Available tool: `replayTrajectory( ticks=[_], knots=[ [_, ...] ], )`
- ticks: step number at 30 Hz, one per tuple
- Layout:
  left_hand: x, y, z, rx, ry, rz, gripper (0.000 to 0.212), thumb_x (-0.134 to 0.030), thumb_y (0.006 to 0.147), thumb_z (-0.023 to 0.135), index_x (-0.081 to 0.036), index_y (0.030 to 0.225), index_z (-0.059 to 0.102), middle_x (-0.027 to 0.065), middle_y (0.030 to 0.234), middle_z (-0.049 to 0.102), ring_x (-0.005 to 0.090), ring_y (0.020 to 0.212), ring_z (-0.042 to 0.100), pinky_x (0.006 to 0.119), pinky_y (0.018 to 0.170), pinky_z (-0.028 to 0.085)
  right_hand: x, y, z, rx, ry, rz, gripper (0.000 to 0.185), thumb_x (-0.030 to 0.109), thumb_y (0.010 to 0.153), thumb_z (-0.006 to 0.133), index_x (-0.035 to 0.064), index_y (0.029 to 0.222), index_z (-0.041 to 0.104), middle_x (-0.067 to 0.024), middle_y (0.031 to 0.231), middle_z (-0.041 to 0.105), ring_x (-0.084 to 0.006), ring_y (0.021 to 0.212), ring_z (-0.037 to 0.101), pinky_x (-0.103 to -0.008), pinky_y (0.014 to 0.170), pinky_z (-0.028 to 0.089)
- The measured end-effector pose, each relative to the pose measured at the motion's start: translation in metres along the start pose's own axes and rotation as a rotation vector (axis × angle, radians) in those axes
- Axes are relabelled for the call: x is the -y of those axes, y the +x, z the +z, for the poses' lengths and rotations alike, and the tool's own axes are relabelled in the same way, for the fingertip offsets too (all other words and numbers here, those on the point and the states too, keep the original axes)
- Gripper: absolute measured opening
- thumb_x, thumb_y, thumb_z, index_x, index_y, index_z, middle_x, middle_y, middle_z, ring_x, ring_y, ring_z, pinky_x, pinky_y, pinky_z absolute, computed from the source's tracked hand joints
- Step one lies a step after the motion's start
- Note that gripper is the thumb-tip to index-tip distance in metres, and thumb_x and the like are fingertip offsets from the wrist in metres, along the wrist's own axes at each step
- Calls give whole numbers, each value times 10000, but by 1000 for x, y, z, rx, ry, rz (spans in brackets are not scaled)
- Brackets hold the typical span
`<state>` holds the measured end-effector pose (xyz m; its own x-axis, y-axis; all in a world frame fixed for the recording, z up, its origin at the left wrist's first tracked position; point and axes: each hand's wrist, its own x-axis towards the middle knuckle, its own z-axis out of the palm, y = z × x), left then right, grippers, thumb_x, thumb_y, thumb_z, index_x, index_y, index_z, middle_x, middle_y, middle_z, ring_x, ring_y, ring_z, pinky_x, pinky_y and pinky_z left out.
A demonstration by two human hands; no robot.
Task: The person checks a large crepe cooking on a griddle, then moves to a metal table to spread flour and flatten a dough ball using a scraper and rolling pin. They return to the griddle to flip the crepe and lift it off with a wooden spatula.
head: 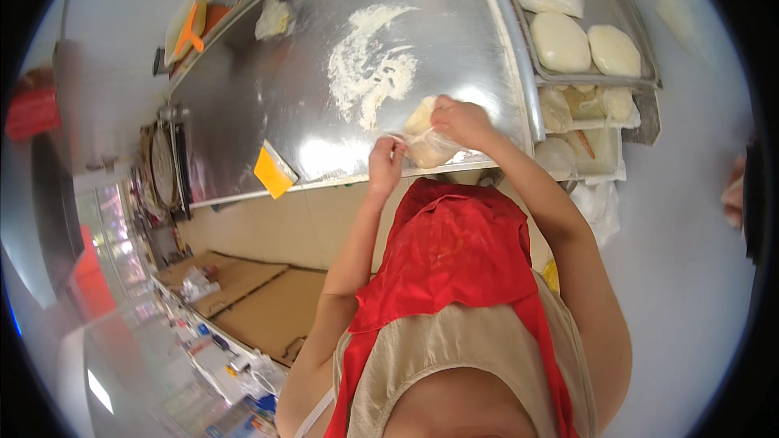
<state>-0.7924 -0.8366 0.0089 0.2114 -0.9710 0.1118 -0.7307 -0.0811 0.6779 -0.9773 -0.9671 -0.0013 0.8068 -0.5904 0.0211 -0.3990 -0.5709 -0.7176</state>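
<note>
A lump of dough [427, 155] in a thin clear plastic bag lies at the near edge of the metal worktop [274, 91]. My left hand [386, 163] pinches the left side of the bag between thumb and fingers. On the other side, my right hand [462, 123] grips the bag's film near the top of the dough, its fingertips partly hidden. Just beyond the hands, a smear of white flour [371, 67] spreads over the metal.
A yellow dough scraper [271, 171] lies by the front edge, left. A crumpled bag [274, 17] sits farther back. At right, a metal tray [608, 6] holds several bagged dough pieces [560, 42], above plastic containers [599, 149]. An orange-handled tool [192, 30] rests beyond the left edge.
</note>
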Motion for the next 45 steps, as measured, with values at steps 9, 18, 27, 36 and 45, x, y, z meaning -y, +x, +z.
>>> replayTrajectory(
  ticks=[9, 18, 27, 36, 45],
  knots=[
    [-4, 15, -11, -98, -135, -4, 125, -122, 781, 611, -39, 873, 592, 97, 897, 555, 280, 899, 503, 345, 821, 393, -7, -27, -3, -157, 245, 259, 118, 181, 799, 541, 133, 906, 557, -26, 982, 533, -261, 773, 553, -355, 666, 443],
    [-2, 25, -6, 97, -53, 154, 96, -113, 744, 638, -66, 803, 577, 61, 941, 575, 298, 881, 498, 384, 845, 366, -7, -15, -8, -357, 272, 474, 163, 151, 768, 577, 114, 927, 574, -94, 773, 567, -251, 738, 568, -362, 672, 437],
    [-34, 15, -23, 418, -42, 22, 171, -152, 753, 625, -83, 905, 588, 76, 851, 593, 266, 886, 532, 378, 855, 361, 23, -12, -29, -420, 11, 13, 163, 104, 752, 559, 81, 914, 573, -68, 926, 577, -270, 916, 540, -384, 773, 417],
    [-20, 12, -26, 282, -196, 127, 120, -158, 738, 649, -96, 839, 630, 50, 755, 548, 247, 789, 519, 351, 741, 390, 28, 4, -55, -48, -182, -36, 117, 104, 735, 601, 94, 852, 604, -51, 850, 605, -254, 901, 549, -392, 824, 382],
    [-33, 6, -52, 102, -742, 54, 82, -48, 751, 563, -71, 829, 549, 88, 1070, 513, 228, 1075, 434, 338, 895, 357, 64, 3, -66, -173, 236, -21, 87, 67, 796, 555, 46, 875, 585, -121, 890, 589, -303, 836, 553, -391, 776, 427]
  ],
)
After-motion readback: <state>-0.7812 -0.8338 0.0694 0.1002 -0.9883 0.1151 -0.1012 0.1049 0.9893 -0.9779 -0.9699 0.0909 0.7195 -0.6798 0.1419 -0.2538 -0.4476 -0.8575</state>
